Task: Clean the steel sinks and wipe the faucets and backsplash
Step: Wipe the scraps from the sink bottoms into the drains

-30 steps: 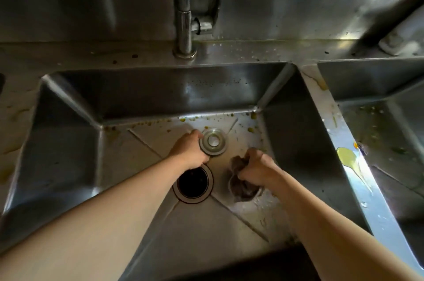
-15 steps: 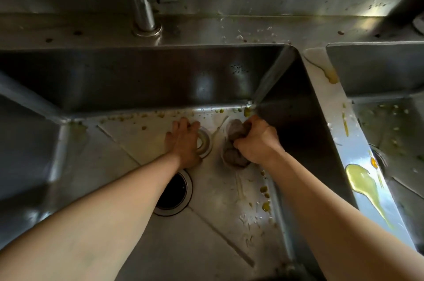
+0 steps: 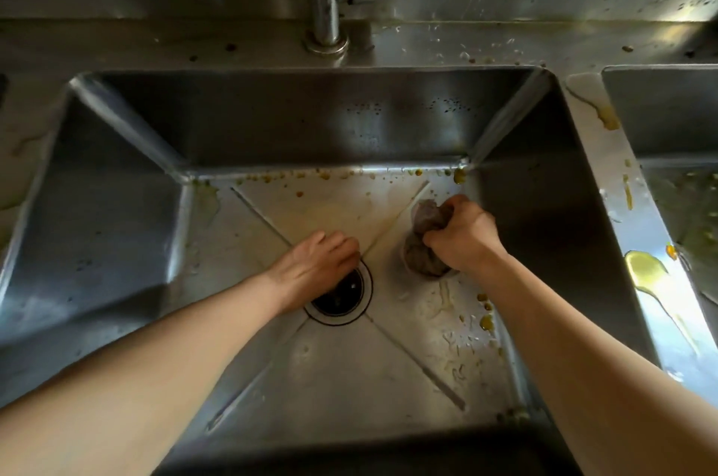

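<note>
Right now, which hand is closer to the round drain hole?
Left. The left hand sits right at the drain hole, covering its upper edge. The right hand is off to the drain's right, gripping a scrubbing pad.

Nothing here can be read: no label, brand mark, number or sign shows on anything in view.
</note>
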Available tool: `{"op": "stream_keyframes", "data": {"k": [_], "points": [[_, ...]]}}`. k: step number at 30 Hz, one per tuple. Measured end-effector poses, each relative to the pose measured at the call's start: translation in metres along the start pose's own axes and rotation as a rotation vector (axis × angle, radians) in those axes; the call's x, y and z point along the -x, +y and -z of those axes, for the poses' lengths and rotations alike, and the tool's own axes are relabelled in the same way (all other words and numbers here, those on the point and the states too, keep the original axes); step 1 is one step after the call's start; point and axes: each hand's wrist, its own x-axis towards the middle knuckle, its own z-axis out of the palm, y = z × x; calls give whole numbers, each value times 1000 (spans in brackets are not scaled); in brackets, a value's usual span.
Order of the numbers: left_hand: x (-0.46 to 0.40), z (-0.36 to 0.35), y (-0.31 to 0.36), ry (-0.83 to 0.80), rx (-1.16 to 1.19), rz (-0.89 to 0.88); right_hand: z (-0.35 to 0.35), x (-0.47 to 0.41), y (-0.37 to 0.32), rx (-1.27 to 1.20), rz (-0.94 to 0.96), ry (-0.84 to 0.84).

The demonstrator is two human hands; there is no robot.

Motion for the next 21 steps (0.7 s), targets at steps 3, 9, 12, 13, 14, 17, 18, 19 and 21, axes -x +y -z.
{"op": "stream_keyframes", "data": {"k": [3,9,12,13,14,17,18,19,21], "points": [[5,2,-4,129,-91,-123,-4,8,-5,-31,-10,16],[8,23,-4,227,-78,-148,-9,20,-15,-114,-47,79],[10,31,-6,314,31,-125,-11,23,-17,-170,-99,114],[10,32,-7,305,24,-111,-11,23,-17,-180,-104,121],[10,30,-6,315,22,-104,-12,23,-17,-179,-101,124],[10,33,-7,305,48,-118,-12,23,-18,-170,-73,131],[9,36,-6,265,66,-112,-13,22,-18,-180,-61,137],[9,39,-6,217,77,-94,-13,21,-17,-185,-54,139],[8,39,-4,72,147,-17,-12,18,-16,-183,-59,128]]}}
